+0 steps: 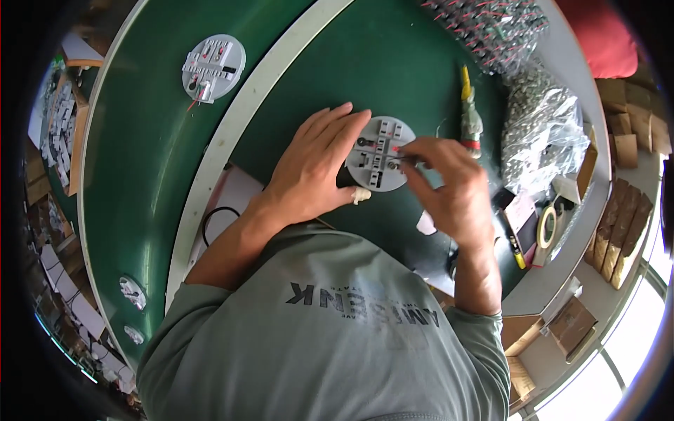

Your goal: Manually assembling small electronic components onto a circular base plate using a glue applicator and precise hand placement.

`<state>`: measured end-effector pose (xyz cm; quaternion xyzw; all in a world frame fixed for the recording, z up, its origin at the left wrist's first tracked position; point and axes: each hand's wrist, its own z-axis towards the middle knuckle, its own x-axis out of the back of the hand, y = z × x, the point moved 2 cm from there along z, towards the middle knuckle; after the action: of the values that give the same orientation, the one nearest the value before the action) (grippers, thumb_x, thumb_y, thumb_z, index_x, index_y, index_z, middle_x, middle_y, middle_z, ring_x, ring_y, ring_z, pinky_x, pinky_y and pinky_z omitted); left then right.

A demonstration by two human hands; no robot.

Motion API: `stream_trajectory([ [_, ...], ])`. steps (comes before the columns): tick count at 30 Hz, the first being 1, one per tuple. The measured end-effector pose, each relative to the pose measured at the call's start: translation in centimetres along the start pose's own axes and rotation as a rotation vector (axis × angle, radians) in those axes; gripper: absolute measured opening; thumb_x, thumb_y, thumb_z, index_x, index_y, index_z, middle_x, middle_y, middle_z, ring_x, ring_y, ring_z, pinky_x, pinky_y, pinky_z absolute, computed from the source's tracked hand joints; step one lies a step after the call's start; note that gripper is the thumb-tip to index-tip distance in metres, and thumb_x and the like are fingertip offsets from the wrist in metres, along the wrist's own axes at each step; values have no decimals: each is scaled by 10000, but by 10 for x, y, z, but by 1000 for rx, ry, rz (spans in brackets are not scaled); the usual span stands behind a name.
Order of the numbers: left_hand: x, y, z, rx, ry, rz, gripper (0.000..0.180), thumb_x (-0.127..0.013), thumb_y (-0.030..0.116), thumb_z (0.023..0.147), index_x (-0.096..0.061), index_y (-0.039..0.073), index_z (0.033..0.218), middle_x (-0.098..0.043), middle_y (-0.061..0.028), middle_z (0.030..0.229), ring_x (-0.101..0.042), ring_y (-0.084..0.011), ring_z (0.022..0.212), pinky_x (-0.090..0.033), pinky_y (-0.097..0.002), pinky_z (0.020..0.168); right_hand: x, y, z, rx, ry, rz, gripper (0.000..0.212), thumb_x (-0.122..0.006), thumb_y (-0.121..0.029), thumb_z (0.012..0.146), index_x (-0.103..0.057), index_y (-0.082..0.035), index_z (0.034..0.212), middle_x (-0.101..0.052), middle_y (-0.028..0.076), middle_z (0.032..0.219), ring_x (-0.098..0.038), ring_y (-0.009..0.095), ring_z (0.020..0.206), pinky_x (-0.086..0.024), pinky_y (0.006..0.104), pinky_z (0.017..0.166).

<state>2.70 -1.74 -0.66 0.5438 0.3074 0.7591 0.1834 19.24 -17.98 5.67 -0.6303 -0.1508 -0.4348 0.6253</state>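
A round light-grey plastic disc (364, 177) lies on the green work surface in front of me, with raised blocks, slots and small dark and red parts on it. My left hand (309, 165) is spread along its left side, index finger and thumb at the rim; the thumb tip wears a pale wrap (361, 195). I cannot tell whether it presses on the disc. Over the disc's right half, my right hand (456, 188) is closed in a pinch. A thin dark piece (410, 159) shows at those fingertips, its kind unclear, reaching over the disc's parts.
A similar disc (235, 56) sits on the green strip at left, beyond a pale curved rail (232, 121). A yellow-tipped tool (469, 116), a clear bag of small metal parts (540, 126), bundled red-and-dark parts (491, 31) and a tape roll (546, 226) stand at right.
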Motion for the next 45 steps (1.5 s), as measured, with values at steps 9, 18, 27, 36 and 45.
stream_trajectory([
  [9,-4,-5,-9,-40,64,-26,1087,-929,22,649,-421,12,1610,-619,-129,1542,-543,-366,1463,-397,-518,1267,-47,-19,3,190,-70,-49,294,-752,31,814,-745,-41,1098,-724,100,1150,-719,337,1000,-610,422,835],
  [18,-6,-8,-9,-50,94,-31,1082,-929,13,646,-436,30,1609,-630,-145,1502,-564,-379,1426,-417,-522,1249,-54,-20,6,198,-47,-44,300,-715,28,813,-743,-56,1100,-736,92,1132,-722,323,998,-620,409,839],
  [27,-8,-6,-9,-33,128,1,1070,-943,43,645,-461,38,1600,-630,-184,1438,-601,-410,1332,-481,-501,1181,-64,-13,2,249,26,-15,262,-730,1,790,-753,-63,1043,-756,88,1134,-736,300,1000,-626,406,836],
  [36,-9,-6,-10,-20,132,-1,1074,-956,77,660,-448,33,1605,-620,-192,1467,-595,-414,1352,-478,-494,1186,-59,-12,8,232,-52,13,225,-762,-21,823,-764,-60,1045,-771,89,1137,-743,297,1023,-620,407,847],
  [45,4,-7,-13,-46,136,-167,772,-934,56,730,-632,58,1440,-619,-166,1499,-617,-366,1356,-583,-464,1081,17,31,4,-304,410,-563,411,-820,-258,958,-711,-61,1302,-750,175,1238,-735,378,1047,-585,458,906],
])
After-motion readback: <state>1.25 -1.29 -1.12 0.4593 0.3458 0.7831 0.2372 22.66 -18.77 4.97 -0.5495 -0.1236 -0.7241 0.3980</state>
